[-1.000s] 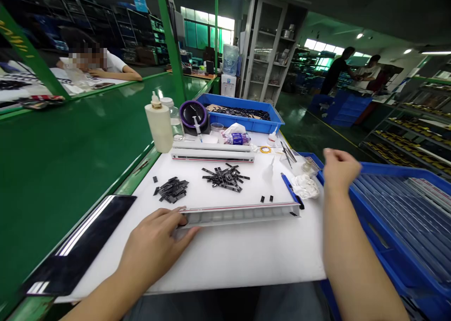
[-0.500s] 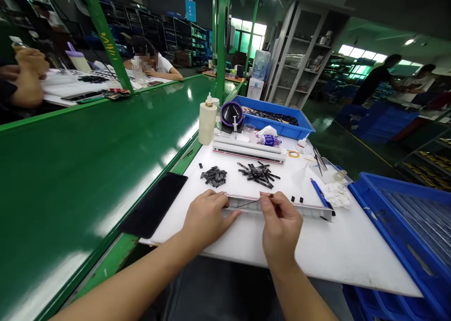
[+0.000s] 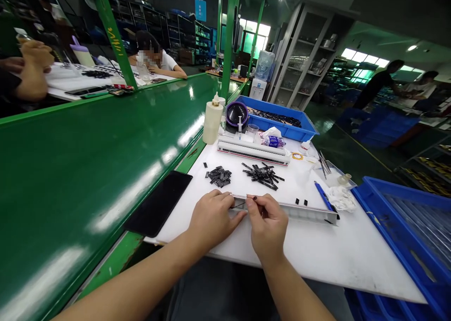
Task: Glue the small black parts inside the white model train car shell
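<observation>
A long white model train car shell [image 3: 306, 212] with a thin red line lies across the white board in front of me. My left hand [image 3: 212, 214] grips its left end, fingers over the far edge and thumb along the near side. My right hand [image 3: 268, 222] is closed in a pinch at the shell's middle, on a thin dark strip [image 3: 240, 204] that slants down toward my left fingertips. Its exact kind is too small to tell. Just beyond lie a pile of short black pieces [image 3: 219, 176] and a pile of longer black strips [image 3: 262, 175]. Two small black pieces [image 3: 301, 202] sit right of my right hand.
Another train car shell [image 3: 253, 152] lies behind the piles. Farther back stand a cream bottle [image 3: 213, 122], a syringe [image 3: 240, 127] and a blue bin [image 3: 306, 134]. A black phone-like slab [image 3: 160, 203] lies left, beside the green conveyor [image 3: 105, 147]. Blue crates [image 3: 373, 217] stand right. Co-workers sit across.
My right hand has slid left along the shell, closer to my left hand, and less of the dark strip shows between them. The whole view has shifted slightly.
</observation>
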The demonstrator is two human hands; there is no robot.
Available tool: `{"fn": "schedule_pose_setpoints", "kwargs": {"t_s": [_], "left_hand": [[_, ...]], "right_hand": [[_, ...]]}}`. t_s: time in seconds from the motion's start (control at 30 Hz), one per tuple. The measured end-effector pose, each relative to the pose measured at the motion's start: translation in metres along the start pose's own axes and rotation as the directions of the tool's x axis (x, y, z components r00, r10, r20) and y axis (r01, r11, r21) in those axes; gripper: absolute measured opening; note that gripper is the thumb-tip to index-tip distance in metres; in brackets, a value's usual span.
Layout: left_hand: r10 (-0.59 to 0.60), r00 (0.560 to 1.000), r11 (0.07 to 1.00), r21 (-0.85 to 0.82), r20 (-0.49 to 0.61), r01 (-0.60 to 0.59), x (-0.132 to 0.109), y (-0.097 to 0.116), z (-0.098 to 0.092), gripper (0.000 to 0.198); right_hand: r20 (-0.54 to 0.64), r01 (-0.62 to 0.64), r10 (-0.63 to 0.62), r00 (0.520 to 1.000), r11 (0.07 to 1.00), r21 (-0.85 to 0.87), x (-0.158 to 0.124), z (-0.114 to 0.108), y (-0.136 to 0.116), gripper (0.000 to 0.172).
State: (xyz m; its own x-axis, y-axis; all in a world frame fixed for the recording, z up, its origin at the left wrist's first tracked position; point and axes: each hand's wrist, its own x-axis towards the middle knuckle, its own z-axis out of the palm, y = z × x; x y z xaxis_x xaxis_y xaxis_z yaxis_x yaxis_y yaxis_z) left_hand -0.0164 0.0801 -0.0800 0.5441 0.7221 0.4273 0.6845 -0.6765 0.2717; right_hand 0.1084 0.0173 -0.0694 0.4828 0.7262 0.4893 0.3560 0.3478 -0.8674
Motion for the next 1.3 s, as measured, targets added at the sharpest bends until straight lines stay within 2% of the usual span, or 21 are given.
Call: {"fn": "schedule_pose_setpoints", "kwargs": {"t_s": [0.17, 0.47, 0.6, 0.7, 0.77, 0.83, 0.87, 0.93, 0.97, 1.0, 1.07, 1.1, 1.17, 1.23, 1.3], "left_hand": [[0.003, 1.000, 1.000, -0.001, -0.016, -0.003, 0.000, 0.000, -0.001, 0.022], [-0.007, 1.000, 1.000, 0.005, 0.006, 0.007, 0.000, 0.000, -0.001, 0.020], [0.001, 1.000, 1.000, 0.006, 0.002, -0.001, 0.000, 0.000, -0.002, 0.021], [0.027, 0.999, 0.999, 0.018, -0.020, -0.027, 0.001, -0.002, -0.001, 0.024], [0.048, 0.998, 0.998, 0.043, -0.036, -0.046, 0.001, -0.004, 0.000, 0.026], [0.067, 0.997, 0.996, 0.070, -0.049, -0.063, 0.001, -0.006, 0.000, 0.028], [0.071, 0.996, 0.994, 0.082, -0.052, -0.067, 0.002, -0.007, 0.001, 0.028], [0.071, 0.996, 0.993, 0.094, -0.053, -0.066, 0.003, -0.008, 0.000, 0.029], [0.071, 0.996, 0.993, 0.095, -0.052, -0.066, 0.003, -0.008, 0.000, 0.029], [0.071, 0.996, 0.993, 0.094, -0.053, -0.066, 0.004, -0.008, 0.000, 0.030], [0.074, 0.996, 0.994, 0.090, -0.053, -0.069, 0.005, -0.008, -0.001, 0.032], [0.072, 0.996, 0.994, 0.089, -0.049, -0.068, 0.005, -0.008, -0.001, 0.033], [0.061, 0.997, 0.995, 0.085, -0.038, -0.057, 0.005, -0.009, -0.001, 0.035], [0.044, 0.999, 0.996, 0.079, -0.023, -0.042, 0.005, -0.010, 0.000, 0.036], [0.023, 1.000, 0.997, 0.069, -0.001, -0.022, 0.005, -0.012, 0.001, 0.037]], "right_hand": [[-0.040, -0.002, 0.002, 0.999, 1.000, 0.021, 0.000, -0.002, 0.001, 0.010], [0.035, -0.003, 0.003, 0.999, 1.000, 0.004, 0.001, 0.000, 0.001, 0.010], [-0.006, 0.008, -0.008, 1.000, 1.000, 0.008, 0.001, 0.003, 0.000, 0.009], [-0.032, -0.031, 0.033, 0.999, 0.997, 0.073, 0.005, -0.004, -0.008, 0.011], [-0.131, -0.027, 0.047, 0.990, 0.988, 0.151, 0.014, -0.021, -0.020, 0.013], [-0.308, 0.062, 0.004, 0.951, 0.977, 0.203, 0.033, -0.048, -0.033, 0.014], [-0.404, 0.138, -0.052, 0.913, 0.973, 0.185, 0.046, -0.065, -0.038, 0.014], [-0.556, 0.302, -0.247, 0.794, 0.953, 0.007, 0.079, -0.105, -0.040, 0.019], [-0.603, 0.328, -0.342, 0.721, 0.935, -0.138, 0.097, -0.126, -0.036, 0.021], [-0.613, 0.298, -0.396, 0.684, 0.918, -0.261, 0.116, -0.147, -0.028, 0.024], [-0.582, 0.157, -0.387, 0.715, 0.901, -0.405, 0.149, -0.188, -0.004, 0.025], [-0.579, 0.087, -0.346, 0.738, 0.900, -0.426, 0.162, -0.206, 0.010, 0.025], [-0.590, -0.031, -0.290, 0.753, 0.881, -0.472, 0.180, -0.235, 0.038, 0.028], [-0.586, -0.108, -0.270, 0.764, 0.842, -0.529, 0.187, -0.252, 0.061, 0.033], [-0.573, -0.143, -0.259, 0.777, 0.814, -0.562, 0.189, -0.259, 0.078, 0.037]]}}
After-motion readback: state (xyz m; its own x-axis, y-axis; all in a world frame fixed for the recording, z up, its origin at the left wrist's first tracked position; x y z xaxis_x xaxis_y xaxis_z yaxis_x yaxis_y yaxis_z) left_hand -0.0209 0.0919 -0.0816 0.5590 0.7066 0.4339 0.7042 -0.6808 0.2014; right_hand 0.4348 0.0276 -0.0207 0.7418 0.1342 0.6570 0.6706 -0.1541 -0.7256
